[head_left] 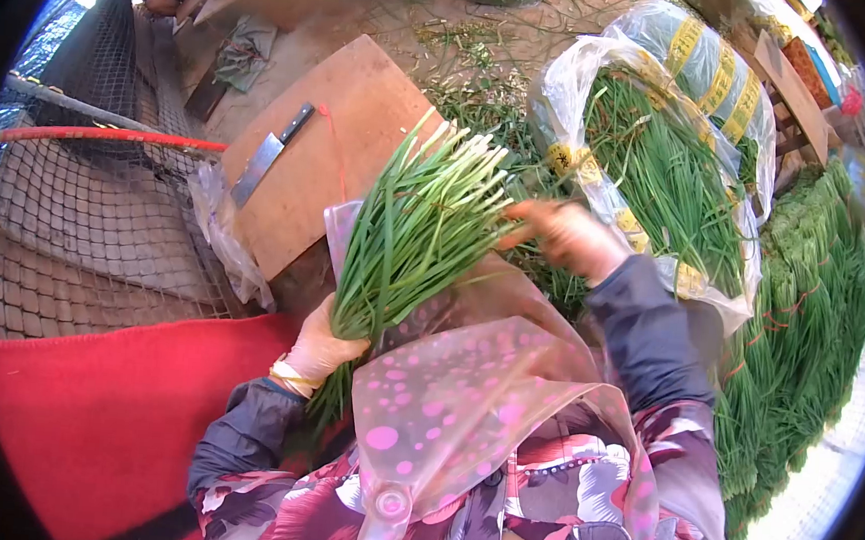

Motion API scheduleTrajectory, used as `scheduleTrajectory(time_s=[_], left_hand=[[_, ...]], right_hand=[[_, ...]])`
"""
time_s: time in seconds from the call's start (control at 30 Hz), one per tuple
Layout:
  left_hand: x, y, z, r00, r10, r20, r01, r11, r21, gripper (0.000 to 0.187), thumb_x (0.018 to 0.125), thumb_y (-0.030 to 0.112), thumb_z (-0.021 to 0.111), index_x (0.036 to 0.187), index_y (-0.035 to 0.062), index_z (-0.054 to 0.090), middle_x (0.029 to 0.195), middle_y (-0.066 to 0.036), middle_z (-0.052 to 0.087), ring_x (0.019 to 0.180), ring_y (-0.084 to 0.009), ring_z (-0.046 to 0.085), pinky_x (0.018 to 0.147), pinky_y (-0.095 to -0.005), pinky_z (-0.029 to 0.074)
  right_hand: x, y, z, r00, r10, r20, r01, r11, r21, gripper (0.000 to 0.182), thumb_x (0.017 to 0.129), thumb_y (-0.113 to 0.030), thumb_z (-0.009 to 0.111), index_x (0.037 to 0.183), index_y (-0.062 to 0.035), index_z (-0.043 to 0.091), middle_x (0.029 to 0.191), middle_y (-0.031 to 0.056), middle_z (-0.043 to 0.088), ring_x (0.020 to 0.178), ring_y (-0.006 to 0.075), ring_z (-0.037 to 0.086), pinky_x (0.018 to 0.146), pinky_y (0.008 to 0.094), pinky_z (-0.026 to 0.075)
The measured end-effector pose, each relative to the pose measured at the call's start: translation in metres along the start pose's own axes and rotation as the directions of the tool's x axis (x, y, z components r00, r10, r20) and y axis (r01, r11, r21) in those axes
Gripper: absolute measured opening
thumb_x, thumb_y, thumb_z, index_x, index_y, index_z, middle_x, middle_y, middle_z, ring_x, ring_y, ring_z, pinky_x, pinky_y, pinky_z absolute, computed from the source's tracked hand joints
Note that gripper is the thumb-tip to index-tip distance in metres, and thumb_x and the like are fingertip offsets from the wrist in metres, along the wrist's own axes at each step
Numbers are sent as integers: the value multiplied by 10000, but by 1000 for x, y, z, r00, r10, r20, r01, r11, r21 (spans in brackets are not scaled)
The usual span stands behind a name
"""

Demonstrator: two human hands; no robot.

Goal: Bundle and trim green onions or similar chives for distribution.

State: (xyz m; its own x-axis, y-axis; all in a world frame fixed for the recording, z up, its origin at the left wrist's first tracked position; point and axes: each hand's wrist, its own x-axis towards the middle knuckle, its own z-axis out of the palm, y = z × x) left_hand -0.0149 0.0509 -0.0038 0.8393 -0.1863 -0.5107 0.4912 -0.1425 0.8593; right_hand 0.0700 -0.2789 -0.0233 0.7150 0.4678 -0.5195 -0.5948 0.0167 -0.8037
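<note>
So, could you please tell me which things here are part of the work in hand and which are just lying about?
In hand:
- bundle of long green chives, gripped by the gloved left hand
- right hand at the bundle's pale cut ends
- clear plastic sack of chives

Lying about:
- steel cleaver on the brown wooden board
- red cloth
- wire mesh

Both my hands are up in front of my chest, arms bent.

My left hand point(322, 348), in a pale glove with a band at the wrist, is curled into a closed grip, thumb side up, its dark sleeve running down to a bent elbow. My right hand point(565, 237) reaches forward and inward, fingers pinched together and pointing left, dark-sleeved forearm angling back toward my body.
</note>
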Motion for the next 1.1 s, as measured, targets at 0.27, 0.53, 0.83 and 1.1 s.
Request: scheduleTrajectory(time_s=[0.27,0.53,0.83,1.1], left_hand=[[-3,-22,-6,982,153,-111,-104,928,358,612,715,71,729,1271,-3,483,1065,-116,659,982,-159,619,872,-292,478],[4,-29,-14,996,62,-57,-54,990,133,662,691,-17,717,1295,-24,447,1155,-90,614,1053,-147,578,931,-282,454],[3,-28,-6,981,155,-116,-91,896,434,634,731,128,728,1296,17,461,1088,-155,660,1007,-224,642,865,-320,491],[3,-20,-11,990,130,-47,-94,883,460,630,716,-35,692,1299,-4,455,1147,-58,624,1036,-104,566,912,-262,455]], right_hand=[[28,5,15,959,39,-281,5,988,157,260,855,-219,617,1050,-47,633,694,-26,515,588,89,462,522,245,384],[0,-24,-106,865,-183,-468,58,961,-270,496,774,-400,694,1157,-88,653,753,26,642,588,203,546,606,363,485],[48,-53,15,763,-638,98,171,53,-984,450,649,-420,792,937,-82,722,913,108,680,873,305,636,778,420,505],[64,-32,26,809,-587,15,224,285,-932,196,800,-270,643,922,-126,694,746,129,662,771,304,671,683,422,520]])
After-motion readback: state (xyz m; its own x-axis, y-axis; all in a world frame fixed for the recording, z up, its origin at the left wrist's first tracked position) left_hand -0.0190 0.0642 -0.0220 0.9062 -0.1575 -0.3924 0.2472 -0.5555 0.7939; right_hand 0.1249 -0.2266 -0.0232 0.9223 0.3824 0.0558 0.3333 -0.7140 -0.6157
